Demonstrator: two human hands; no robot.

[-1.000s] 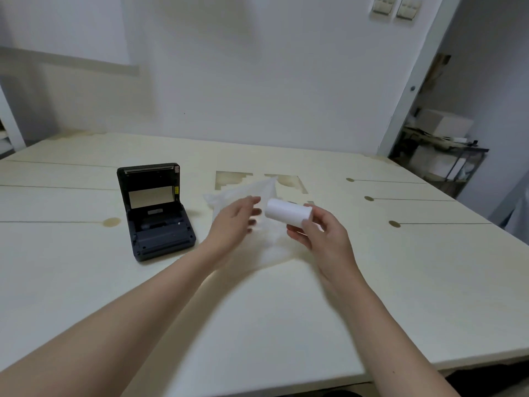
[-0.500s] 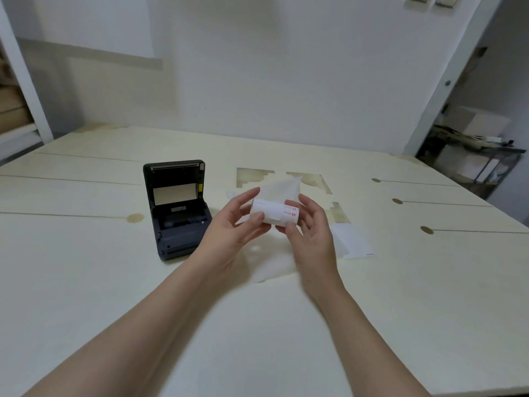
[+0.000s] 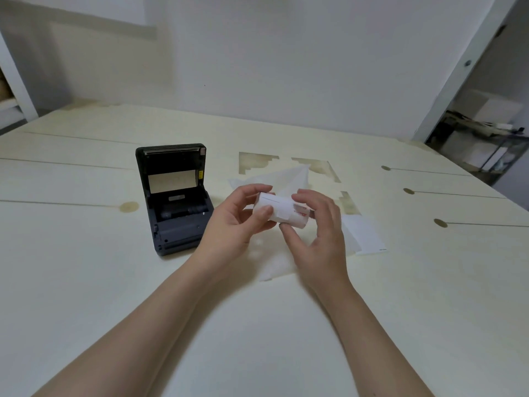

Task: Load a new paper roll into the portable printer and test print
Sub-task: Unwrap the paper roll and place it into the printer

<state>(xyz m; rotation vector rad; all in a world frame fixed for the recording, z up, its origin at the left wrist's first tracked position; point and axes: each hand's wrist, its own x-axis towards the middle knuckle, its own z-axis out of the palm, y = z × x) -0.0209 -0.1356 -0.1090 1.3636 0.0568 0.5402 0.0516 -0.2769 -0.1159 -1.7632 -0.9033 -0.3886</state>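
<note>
A white paper roll (image 3: pixel 282 210) with a small sticker and red print is held sideways above the table, gripped from both ends. My left hand (image 3: pixel 239 220) pinches its left end with thumb and fingers. My right hand (image 3: pixel 317 233) holds the right end, thumb under the roll. The dark portable printer (image 3: pixel 176 202) stands on the table to the left of my hands, its lid raised upright and the paper bay open and bare.
A crumpled clear plastic wrapper (image 3: pixel 289 179) lies on the table (image 3: pixel 86 282) under and behind my hands. A white paper slip (image 3: pixel 365 236) rests to the right. A doorway with shelves (image 3: pixel 486 133) is at the far right.
My left hand came over to the roll and now grips its left end. The roll has been turned so the sticker faces me. The camera view shifted left and closer.
</note>
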